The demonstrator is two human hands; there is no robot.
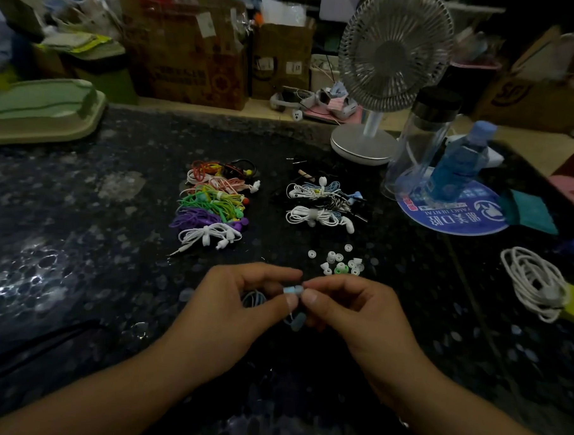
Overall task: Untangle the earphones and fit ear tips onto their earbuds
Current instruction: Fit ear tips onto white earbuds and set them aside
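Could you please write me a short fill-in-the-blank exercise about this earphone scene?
1. Both hands, left and right, pinch a light ____ earbud between them.
2. Among the loose ear tips on the table, exactly one is ____.
3. The nearest bundle in the colourful earphone pile is ____.
4. The fan stands to the ____ of the clear bottle.

Missing words: blue; green; white; left
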